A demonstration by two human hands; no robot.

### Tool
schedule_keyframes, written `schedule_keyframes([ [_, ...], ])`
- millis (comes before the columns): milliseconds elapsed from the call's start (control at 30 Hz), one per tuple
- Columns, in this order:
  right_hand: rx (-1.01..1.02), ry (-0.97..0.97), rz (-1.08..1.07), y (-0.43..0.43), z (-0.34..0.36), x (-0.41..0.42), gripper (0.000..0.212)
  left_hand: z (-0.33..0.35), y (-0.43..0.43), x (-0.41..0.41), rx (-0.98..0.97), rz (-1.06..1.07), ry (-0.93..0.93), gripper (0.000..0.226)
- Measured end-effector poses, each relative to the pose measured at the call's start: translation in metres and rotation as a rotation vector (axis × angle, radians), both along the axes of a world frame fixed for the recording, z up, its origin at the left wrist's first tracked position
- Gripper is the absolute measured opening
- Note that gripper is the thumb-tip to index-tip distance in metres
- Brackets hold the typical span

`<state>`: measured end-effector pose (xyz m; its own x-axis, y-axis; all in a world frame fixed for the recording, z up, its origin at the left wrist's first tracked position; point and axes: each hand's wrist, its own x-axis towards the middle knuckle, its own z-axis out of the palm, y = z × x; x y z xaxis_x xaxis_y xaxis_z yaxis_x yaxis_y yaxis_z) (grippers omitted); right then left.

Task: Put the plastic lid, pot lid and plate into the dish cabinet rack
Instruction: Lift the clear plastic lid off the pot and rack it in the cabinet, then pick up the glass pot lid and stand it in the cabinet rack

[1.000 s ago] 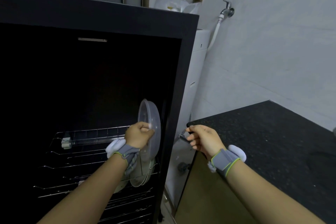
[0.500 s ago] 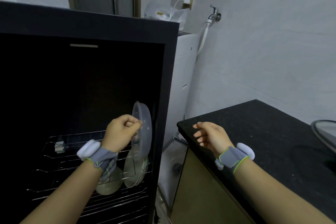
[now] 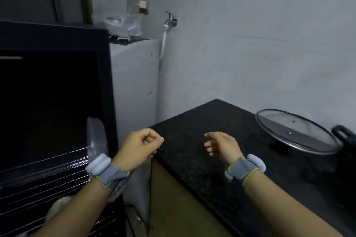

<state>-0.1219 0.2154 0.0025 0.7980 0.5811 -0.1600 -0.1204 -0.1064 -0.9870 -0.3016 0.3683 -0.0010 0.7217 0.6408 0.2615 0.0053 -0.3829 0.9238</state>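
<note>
Both hands empty at the counter's corner

Left hand [image 3: 139, 147] loosely curled, right hand [image 3: 221, 145] open. Plastic lid [image 3: 95, 136] stands in the rack [image 3: 42, 167] left of them; pot lid [image 3: 294, 131] rests on the counter [image 3: 202, 121] to their right.

Home kitchen: black stone counter [image 3: 202, 140], glass pot lid [image 3: 294, 131], wall tap [image 3: 170, 21], dish cabinet rack [image 3: 44, 165].

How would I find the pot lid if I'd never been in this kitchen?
Look at the black speckled counter that runs along the grey wall, and follow it to the far right. The pot lid sits there tilted, beside a black pot. It is the only round see-through glass thing with a shiny metal rim.
</note>
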Motion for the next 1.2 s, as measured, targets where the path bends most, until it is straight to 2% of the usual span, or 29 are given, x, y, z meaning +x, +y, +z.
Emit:
schedule_keyframes([
  [300,0.041,0.0,-0.248,-0.078,-0.007,0.056,0.015,0.009,-0.056,0.089,-0.08,-0.223,0.08,0.007],
  [400,0.048,0.051,-0.314,-0.087,-0.006,0.064,0.012,0.01,-0.065,0.102,-0.077,-0.239,0.089,0.006],
  [433,0.086,0.069,-0.401,-0.121,-0.007,0.08,0.011,0.009,-0.094,0.129,-0.085,-0.321,0.108,0.007],
  [500,0.121,0.163,-0.439,-0.133,-0.008,0.092,0.013,0.011,-0.107,0.14,-0.07,-0.329,0.134,0.011],
  [567,0.14,0.248,-0.466,-0.139,-0.007,0.094,0.019,0.01,-0.117,0.148,-0.062,-0.335,0.145,0.014],
  [700,0.249,0.383,-0.52,-0.155,-0.007,0.109,0.048,0.002,-0.135,0.167,-0.062,-0.381,0.158,0.008],
  [800,0.318,0.394,-0.57,-0.167,-0.004,0.119,0.058,-0.003,-0.15,0.184,0.01,-0.401,0.186,0.009],
  [1000,0.286,0.34,-0.582,-0.182,-0.002,0.14,0.05,-0.008,-0.174,0.223,0.235,-0.378,0.189,0.004],
  [1200,0.269,0.312,-0.558,-0.174,0.009,0.15,0.038,-0.004,-0.183,0.249,0.581,-0.286,0.237,0.031],
])
